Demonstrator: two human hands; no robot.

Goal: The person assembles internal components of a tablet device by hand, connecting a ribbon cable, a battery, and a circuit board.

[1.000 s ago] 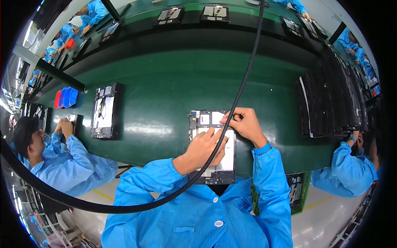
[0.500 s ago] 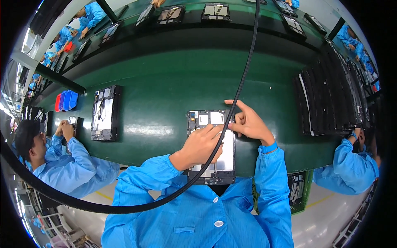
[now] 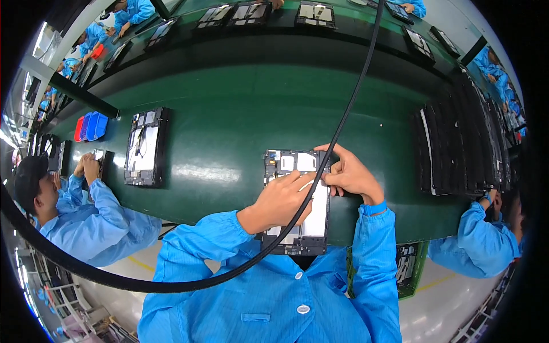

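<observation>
Resting across a flat black device [image 3: 317,220] in the head view, my left grip [image 3: 280,200] has its fingers bent and slightly spread over the middle. The cable [image 3: 366,68] crossing in front and the fingers themselves hide the tips, so I can't make out whether they pinch anything.

My right grip [image 3: 354,177] is at the device's upper right edge, index finger stretched toward the top rim, the other fingers curled near the thumb. Whether thumb and fingers meet on something small is hidden from me.

The device lies right in front of me at the near edge of the green tabletop [image 3: 240,114], its inside showing: dark boards at both ends, white and silvery panels between. Pale rectangles near its top end could be labels; any writing there is too small to read.

Over to my left is a similar device [image 3: 143,148], with blue bins [image 3: 94,127] and a red one [image 3: 79,128] beyond it. A tall row of black panels [image 3: 457,143] stands on my right. Below the tabletop, near my right sleeve, sits a green crate [image 3: 422,274].
</observation>
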